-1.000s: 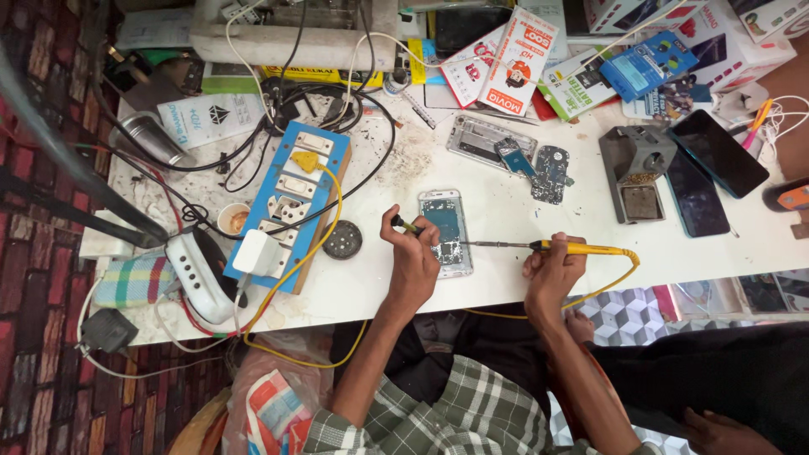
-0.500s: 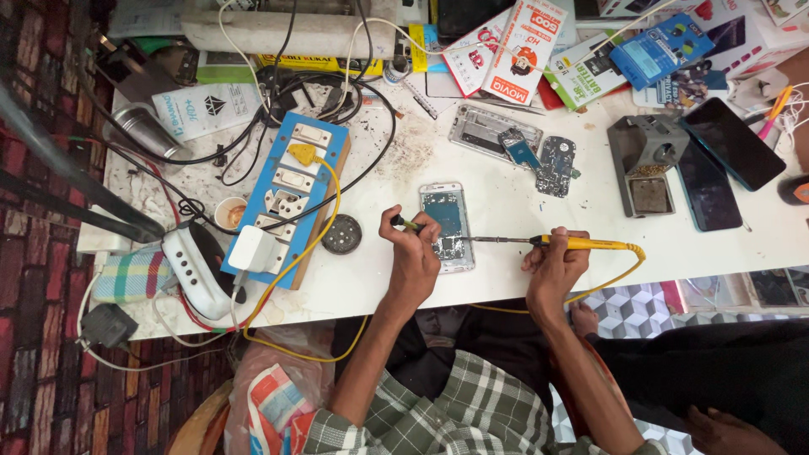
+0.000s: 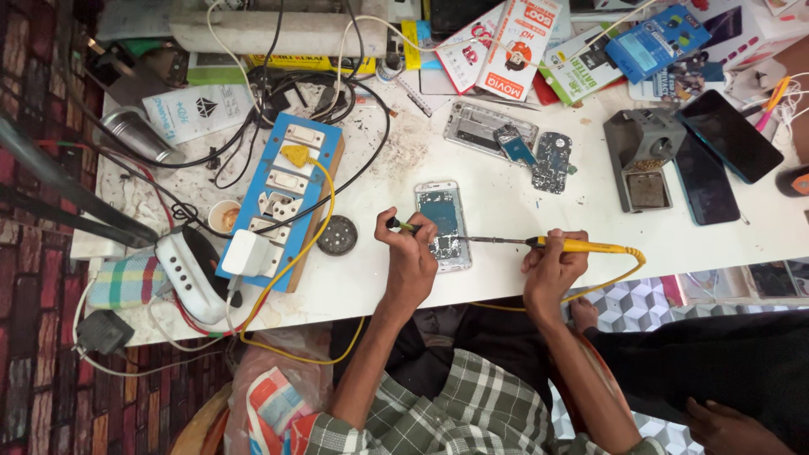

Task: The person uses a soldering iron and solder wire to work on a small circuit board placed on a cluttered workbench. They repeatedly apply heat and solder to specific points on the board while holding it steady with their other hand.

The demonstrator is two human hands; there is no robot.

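Leftmost, I see a small round cup of brownish paste on the white counter, beside a blue wooden switchboard with a yellow plug. Next, a dark ribbed disc. My left hand is clenched on a thin green-tipped tool, resting against the opened phone, which lies flat at the counter's near edge, its circuitry bare. My right hand grips a yellow-handled soldering iron, its metal tip touching the phone.
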